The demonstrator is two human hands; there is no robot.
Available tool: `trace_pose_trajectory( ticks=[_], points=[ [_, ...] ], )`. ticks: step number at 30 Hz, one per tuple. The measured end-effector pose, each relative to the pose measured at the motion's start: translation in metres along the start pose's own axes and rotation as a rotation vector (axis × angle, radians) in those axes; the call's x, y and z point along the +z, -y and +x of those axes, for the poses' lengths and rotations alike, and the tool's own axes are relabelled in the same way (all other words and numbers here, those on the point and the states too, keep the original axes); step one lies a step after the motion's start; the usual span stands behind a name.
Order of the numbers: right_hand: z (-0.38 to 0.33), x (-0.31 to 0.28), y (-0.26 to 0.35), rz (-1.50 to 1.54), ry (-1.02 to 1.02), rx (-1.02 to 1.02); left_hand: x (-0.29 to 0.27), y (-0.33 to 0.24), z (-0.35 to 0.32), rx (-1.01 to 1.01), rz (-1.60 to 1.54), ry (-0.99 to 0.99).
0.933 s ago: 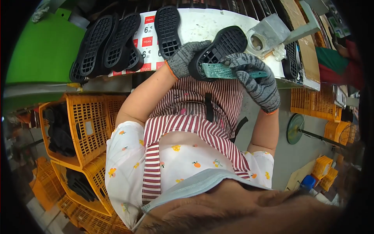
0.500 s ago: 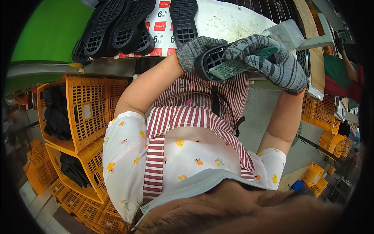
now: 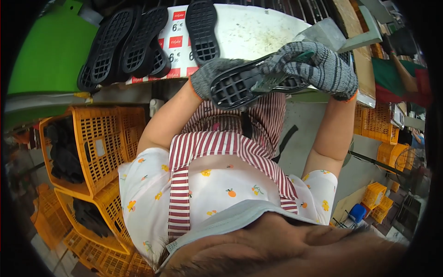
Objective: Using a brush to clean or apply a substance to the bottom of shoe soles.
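Observation:
Both of my hands wear grey striped knit gloves. My left hand [image 3: 210,77] is wrapped round one end of a black shoe sole [image 3: 229,91], whose open grid of square cells faces up. At the other end, my right hand [image 3: 318,67] grips a thin green perforated strip [image 3: 271,84] and presses it against the sole's gridded face. Part of that strip is hidden under the right fingers. Beyond my hands, one black sole [image 3: 202,28] lies on the table by itself, and several more black soles [image 3: 114,46] lean together to its left.
The white tabletop [image 3: 254,27] carries red-and-white printed sheets [image 3: 175,42]. A grey block [image 3: 323,36] sits at its right end. Left of me stand stacked orange crates [image 3: 102,147] holding black pieces, below a green panel [image 3: 50,55]. Another person's arm [image 3: 405,76] shows at far right.
The sole has swung left and lower, showing more of its grid. The green strip has tilted and now shows less of its surface. The whole view has shifted slightly.

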State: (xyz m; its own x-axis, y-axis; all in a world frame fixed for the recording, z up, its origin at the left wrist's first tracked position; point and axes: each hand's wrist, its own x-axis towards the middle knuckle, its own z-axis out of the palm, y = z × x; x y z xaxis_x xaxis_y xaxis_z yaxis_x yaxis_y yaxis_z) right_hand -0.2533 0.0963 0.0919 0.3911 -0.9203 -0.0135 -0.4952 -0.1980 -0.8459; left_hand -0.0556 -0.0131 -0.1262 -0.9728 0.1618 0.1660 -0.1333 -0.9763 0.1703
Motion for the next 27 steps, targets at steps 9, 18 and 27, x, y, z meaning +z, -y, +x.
trace_pose_trajectory(
  ticks=[9,18,27],
  points=[
    [-0.058,-0.031,-0.085,-0.002,-0.619,0.069,0.051,0.012,0.005,0.232,0.114,-0.305],
    [-0.034,0.046,-0.078,-0.505,-0.731,-0.104,0.064,0.021,0.031,0.348,0.185,-0.349],
    [-0.050,0.067,-0.050,0.495,-0.765,-0.048,0.043,0.014,0.023,0.374,-0.019,-0.285]
  ],
)
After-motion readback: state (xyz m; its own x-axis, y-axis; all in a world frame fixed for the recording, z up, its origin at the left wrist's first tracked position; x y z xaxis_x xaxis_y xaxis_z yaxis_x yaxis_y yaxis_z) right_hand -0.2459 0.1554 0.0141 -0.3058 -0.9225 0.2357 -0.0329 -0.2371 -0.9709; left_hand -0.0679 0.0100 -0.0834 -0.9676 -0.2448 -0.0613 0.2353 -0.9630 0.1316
